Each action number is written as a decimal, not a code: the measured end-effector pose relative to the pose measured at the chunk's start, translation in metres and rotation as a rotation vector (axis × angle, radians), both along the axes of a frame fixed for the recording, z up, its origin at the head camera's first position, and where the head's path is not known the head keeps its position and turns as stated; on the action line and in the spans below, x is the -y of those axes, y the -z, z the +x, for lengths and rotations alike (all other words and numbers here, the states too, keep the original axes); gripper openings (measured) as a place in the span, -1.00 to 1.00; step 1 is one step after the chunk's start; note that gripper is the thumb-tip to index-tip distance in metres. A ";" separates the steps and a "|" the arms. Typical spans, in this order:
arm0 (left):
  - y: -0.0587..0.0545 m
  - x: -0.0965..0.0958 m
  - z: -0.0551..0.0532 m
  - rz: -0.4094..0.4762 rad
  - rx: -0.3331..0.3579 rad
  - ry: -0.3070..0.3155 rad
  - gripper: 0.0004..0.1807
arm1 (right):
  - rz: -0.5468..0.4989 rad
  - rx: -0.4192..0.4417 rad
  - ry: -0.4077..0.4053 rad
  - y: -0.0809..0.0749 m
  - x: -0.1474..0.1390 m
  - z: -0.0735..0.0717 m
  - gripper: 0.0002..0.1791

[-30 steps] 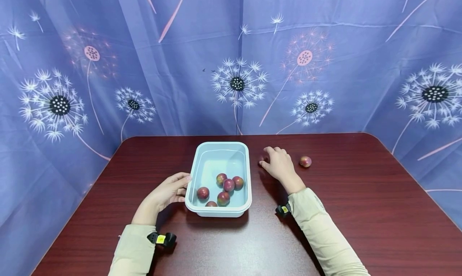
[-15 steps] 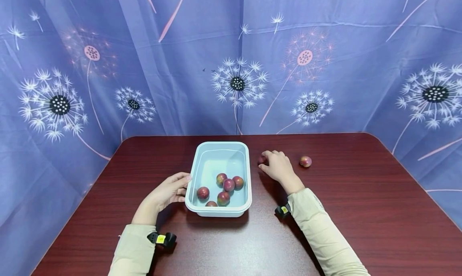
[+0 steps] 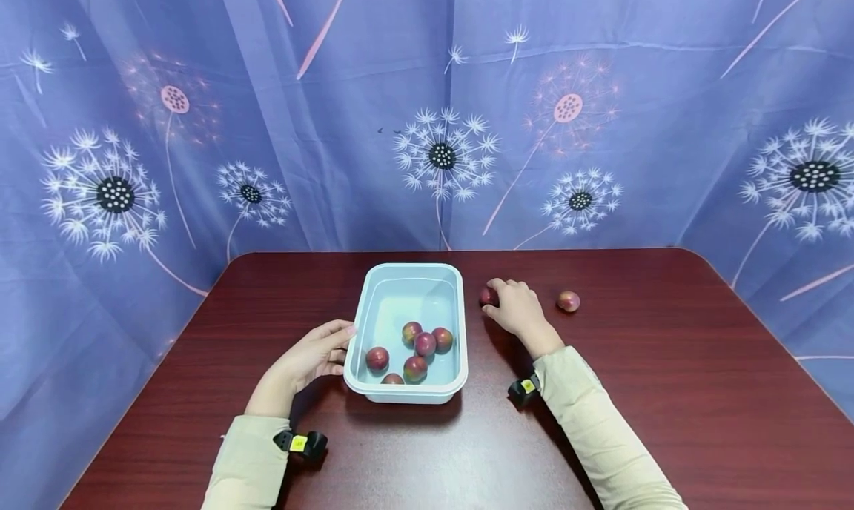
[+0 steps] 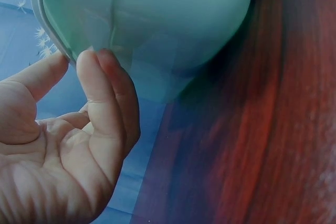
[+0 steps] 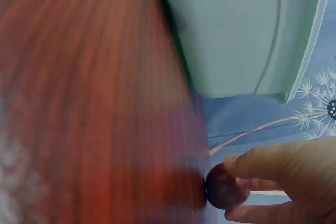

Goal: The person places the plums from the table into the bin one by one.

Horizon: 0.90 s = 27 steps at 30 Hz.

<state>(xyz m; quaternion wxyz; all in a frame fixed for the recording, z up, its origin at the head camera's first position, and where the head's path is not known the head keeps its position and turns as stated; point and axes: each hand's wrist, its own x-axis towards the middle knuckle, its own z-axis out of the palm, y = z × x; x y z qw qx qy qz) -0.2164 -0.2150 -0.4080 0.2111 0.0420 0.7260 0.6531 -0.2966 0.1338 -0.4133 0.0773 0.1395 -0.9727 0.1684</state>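
A light blue plastic tub [image 3: 406, 396] stands mid-table with several red-purple plums [image 3: 415, 369] lying in its near half. At its left side, my left hand [image 3: 312, 358] pinches the rim between thumb and fingers; the left wrist view shows the fingertips [image 4: 89, 72] against the wall under the lip. To the right of the tub, my right hand [image 3: 520, 310] grips a dark plum [image 3: 489, 296] with thumb and fingers. In the right wrist view that plum [image 5: 224, 187] appears low, at the table surface. Another plum [image 3: 568, 301] lies on the table right of this hand.
The dark red wooden table [image 3: 667, 376] has rounded far corners. Behind and beside it hangs a blue curtain [image 3: 360, 124] printed with dandelions. A black wrist camera [image 3: 308, 445] is strapped on the left wrist and another camera [image 3: 523, 390] on the right.
A plum by my right fingers, hidden a second ago, has come into sight between them. My left hand and the tub keep their places; the whole view has shifted slightly.
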 end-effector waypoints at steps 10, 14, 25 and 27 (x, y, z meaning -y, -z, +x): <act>-0.005 -0.001 0.000 -0.018 -0.018 -0.012 -0.46 | 0.013 -0.013 0.017 -0.004 0.000 -0.005 -0.58; -0.005 -0.001 0.001 -0.016 -0.019 -0.014 -0.46 | 0.026 0.002 0.018 -0.004 0.001 -0.004 -0.57; -0.006 -0.005 0.003 -0.013 -0.036 -0.024 -0.45 | 0.020 0.028 0.025 0.000 0.000 -0.001 -0.57; -0.006 -0.005 0.004 -0.013 -0.032 -0.032 -0.46 | 0.017 0.032 0.025 0.001 0.000 -0.001 -0.57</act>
